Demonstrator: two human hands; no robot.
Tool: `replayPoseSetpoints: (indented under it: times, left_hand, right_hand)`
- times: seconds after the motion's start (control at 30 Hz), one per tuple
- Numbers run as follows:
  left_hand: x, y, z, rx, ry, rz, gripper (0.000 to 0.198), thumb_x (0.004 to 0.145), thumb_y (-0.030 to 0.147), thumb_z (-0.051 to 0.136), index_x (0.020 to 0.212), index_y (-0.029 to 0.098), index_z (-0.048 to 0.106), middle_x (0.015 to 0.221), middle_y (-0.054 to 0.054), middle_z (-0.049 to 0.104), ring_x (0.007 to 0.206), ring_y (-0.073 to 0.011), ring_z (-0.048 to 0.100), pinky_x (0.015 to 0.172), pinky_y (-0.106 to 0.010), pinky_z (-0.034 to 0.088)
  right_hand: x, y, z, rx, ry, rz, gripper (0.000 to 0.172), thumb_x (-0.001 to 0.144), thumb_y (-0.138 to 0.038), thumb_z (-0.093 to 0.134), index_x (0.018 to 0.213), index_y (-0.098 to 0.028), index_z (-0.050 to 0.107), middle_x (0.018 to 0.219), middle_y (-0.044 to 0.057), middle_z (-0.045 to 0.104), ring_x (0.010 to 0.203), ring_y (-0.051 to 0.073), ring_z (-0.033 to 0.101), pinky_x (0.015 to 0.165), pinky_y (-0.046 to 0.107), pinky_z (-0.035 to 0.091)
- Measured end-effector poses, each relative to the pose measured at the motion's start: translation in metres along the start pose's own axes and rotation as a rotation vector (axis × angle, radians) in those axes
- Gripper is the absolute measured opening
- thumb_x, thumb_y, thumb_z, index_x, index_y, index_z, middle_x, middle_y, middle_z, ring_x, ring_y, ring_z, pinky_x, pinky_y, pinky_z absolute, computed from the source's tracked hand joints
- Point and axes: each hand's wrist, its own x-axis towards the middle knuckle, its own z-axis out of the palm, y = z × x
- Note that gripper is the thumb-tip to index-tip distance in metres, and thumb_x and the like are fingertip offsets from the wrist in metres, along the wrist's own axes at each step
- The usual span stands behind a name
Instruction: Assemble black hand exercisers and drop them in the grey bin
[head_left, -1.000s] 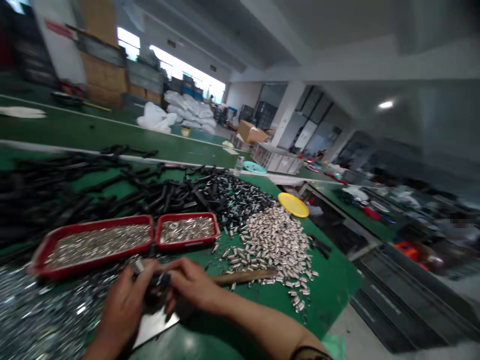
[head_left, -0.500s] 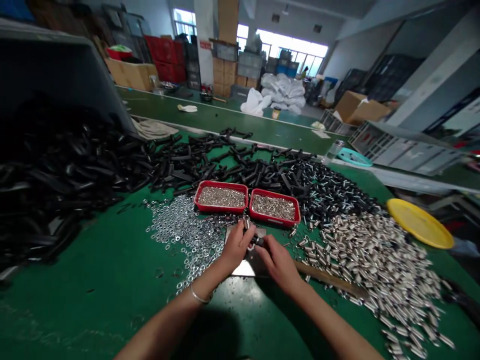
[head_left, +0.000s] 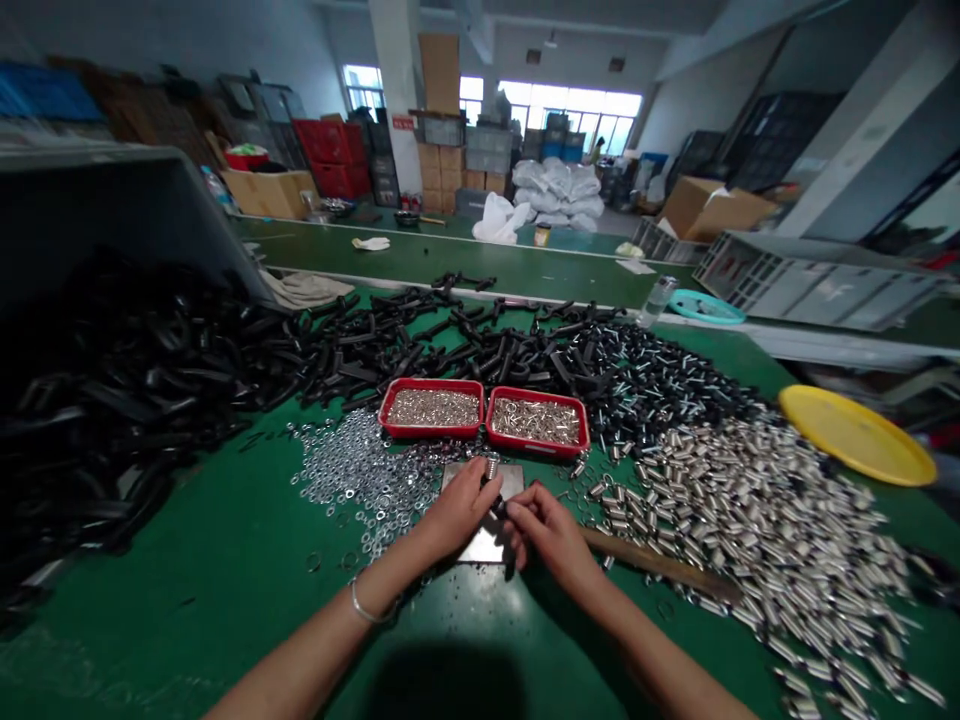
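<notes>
My left hand (head_left: 456,510) and my right hand (head_left: 544,525) meet over a small metal plate (head_left: 481,540) on the green table. Both are pinched on one small part (head_left: 496,490) with a silver threaded end sticking up and a dark body between the fingers. Two red trays (head_left: 433,408) (head_left: 537,420) of small silver pieces sit just beyond the hands. Loose silver washers (head_left: 352,475) lie to the left, and a heap of silver sleeves (head_left: 735,510) spreads to the right. A wooden handle (head_left: 660,565) lies under my right wrist.
A big pile of black curved parts (head_left: 150,370) fills the left and back of the table. A yellow plate (head_left: 855,435) lies at the right edge. Behind are a second green table (head_left: 450,255), grey crates (head_left: 810,280), cardboard boxes and white sacks.
The view swung left and settled, from a blurred tilted look at the room to a level look at the table. My hands stayed together on the small part over the plate.
</notes>
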Motion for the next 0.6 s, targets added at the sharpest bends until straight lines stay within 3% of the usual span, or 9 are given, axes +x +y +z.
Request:
replayPoseSetpoints:
  times: [0.1, 0.17, 0.3, 0.4, 0.5, 0.6]
  left_hand:
    - [0.009, -0.003, -0.001, 0.304, -0.247, 0.111, 0.016, 0.094, 0.03, 0.046, 0.089, 0.018, 0.056, 0.099, -0.008, 0.06, 0.097, -0.0243, 0.057, 0.089, -0.037, 0.044]
    - [0.018, 0.0, -0.002, 0.453, -0.306, 0.165, 0.017, 0.092, 0.032, 0.053, 0.092, 0.017, 0.06, 0.103, -0.01, 0.062, 0.101, -0.0276, 0.056, 0.092, -0.041, 0.043]
    - [0.057, 0.023, -0.011, 0.547, -0.201, 0.252, 0.021, 0.094, 0.038, 0.054, 0.099, 0.019, 0.063, 0.104, -0.008, 0.065, 0.102, -0.0259, 0.057, 0.093, -0.04, 0.043]
    - [0.103, 0.035, -0.014, 0.711, -0.137, 0.205, 0.017, 0.095, 0.024, 0.051, 0.1, 0.019, 0.067, 0.107, -0.01, 0.068, 0.107, -0.0252, 0.058, 0.097, -0.039, 0.041]
    - [0.143, 0.034, -0.008, 0.822, -0.181, 0.12, 0.014, 0.085, 0.01, 0.059, 0.09, 0.014, 0.071, 0.102, -0.017, 0.071, 0.106, -0.0304, 0.062, 0.096, -0.044, 0.042]
    - [0.161, 0.025, 0.002, 0.843, -0.232, 0.085, 0.013, 0.078, 0.004, 0.062, 0.08, 0.011, 0.072, 0.09, -0.019, 0.073, 0.095, -0.0317, 0.067, 0.092, -0.045, 0.045]
  right_hand:
    - [-0.006, 0.0, -0.015, -0.302, 0.026, -0.126, 0.015, 0.09, -0.034, 0.059, 0.095, -0.02, 0.058, 0.084, 0.002, 0.066, 0.071, 0.018, 0.063, 0.065, 0.031, 0.051]
    - [-0.017, -0.001, -0.032, -0.454, 0.016, -0.196, 0.012, 0.092, -0.03, 0.057, 0.098, -0.02, 0.061, 0.093, 0.004, 0.066, 0.086, 0.02, 0.063, 0.079, 0.033, 0.05]
    - [-0.047, 0.004, -0.078, -0.648, 0.062, -0.257, 0.019, 0.1, -0.03, 0.046, 0.097, -0.021, 0.062, 0.097, 0.006, 0.064, 0.092, 0.021, 0.061, 0.085, 0.035, 0.049]
    - [-0.063, 0.013, -0.109, -0.828, 0.142, -0.281, 0.022, 0.101, -0.029, 0.042, 0.098, -0.02, 0.062, 0.097, 0.008, 0.064, 0.092, 0.023, 0.06, 0.086, 0.038, 0.048]
    - [-0.07, 0.02, -0.125, -1.044, 0.118, -0.312, 0.019, 0.1, -0.028, 0.047, 0.104, -0.021, 0.064, 0.102, 0.009, 0.065, 0.096, 0.026, 0.057, 0.088, 0.043, 0.047]
    - [-0.071, 0.026, -0.131, -1.181, 0.082, -0.312, 0.022, 0.096, -0.025, 0.056, 0.116, -0.022, 0.064, 0.11, 0.01, 0.065, 0.101, 0.029, 0.056, 0.09, 0.045, 0.047]
